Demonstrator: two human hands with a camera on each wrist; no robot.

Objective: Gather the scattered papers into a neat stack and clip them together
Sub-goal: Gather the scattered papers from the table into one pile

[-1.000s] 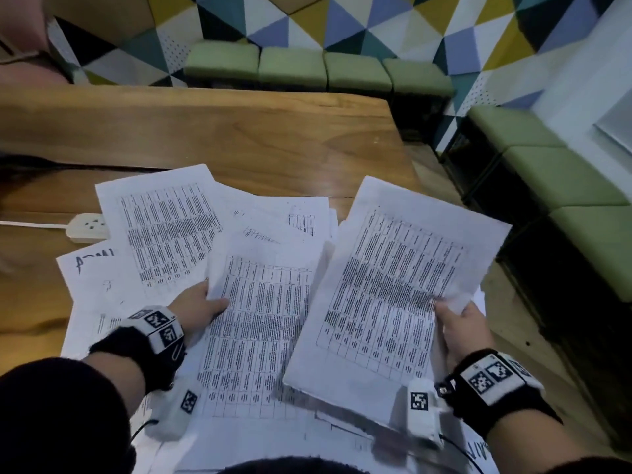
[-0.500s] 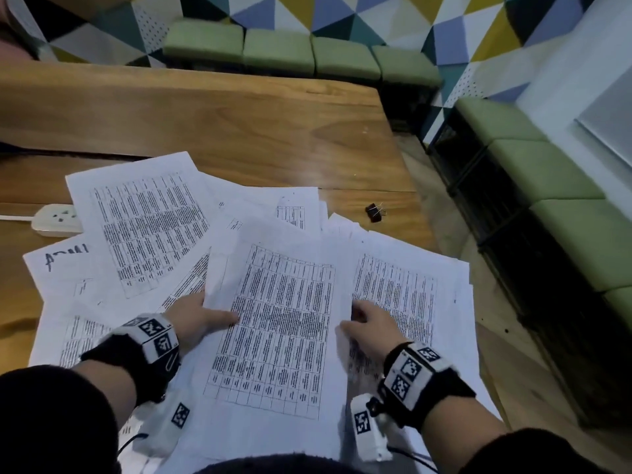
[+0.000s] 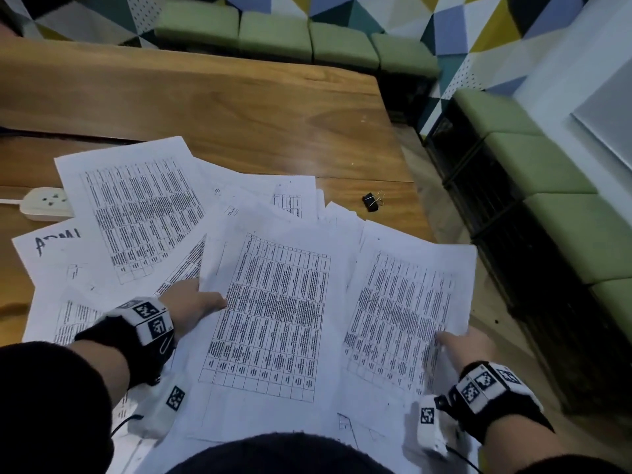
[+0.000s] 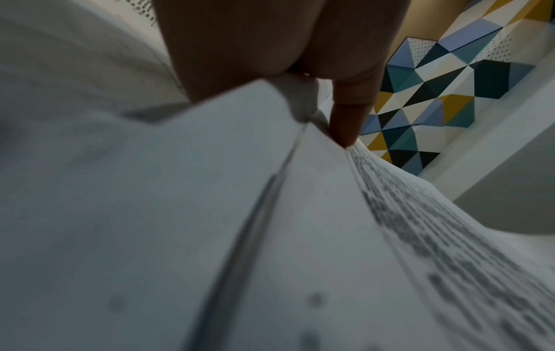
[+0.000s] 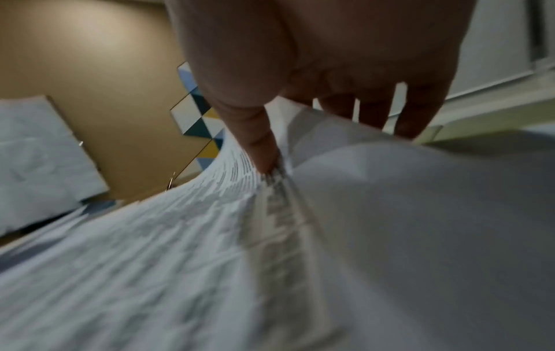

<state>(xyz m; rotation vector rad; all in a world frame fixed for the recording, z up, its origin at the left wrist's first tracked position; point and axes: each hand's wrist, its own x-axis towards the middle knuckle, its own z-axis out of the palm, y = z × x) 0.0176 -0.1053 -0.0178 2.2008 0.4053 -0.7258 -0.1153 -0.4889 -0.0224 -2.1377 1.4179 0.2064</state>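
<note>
Several white printed sheets lie fanned over the near part of the wooden table (image 3: pixel 239 107). My left hand (image 3: pixel 191 307) pinches the left edge of the middle sheet (image 3: pixel 273 313), thumb on top and fingers underneath; the left wrist view shows that thumb (image 4: pixel 348 114) on the paper. My right hand (image 3: pixel 465 347) pinches the lower right corner of the right sheet (image 3: pixel 403 316), thumb (image 5: pixel 258 144) on the print and fingers below it. A black binder clip (image 3: pixel 372 201) lies on bare wood beyond the papers, near the table's right edge.
A white power strip (image 3: pixel 44 203) sits at the left, partly under a sheet. A page with handwriting (image 3: pixel 56 239) lies beside it. Green cushioned benches (image 3: pixel 547 172) line the right side and the far wall. The table's right edge runs close to the right sheet.
My right hand set its sheet down onto the pile, then slid right to the lower right corner of the right sheet. The binder clip came into view. My left hand stayed put.
</note>
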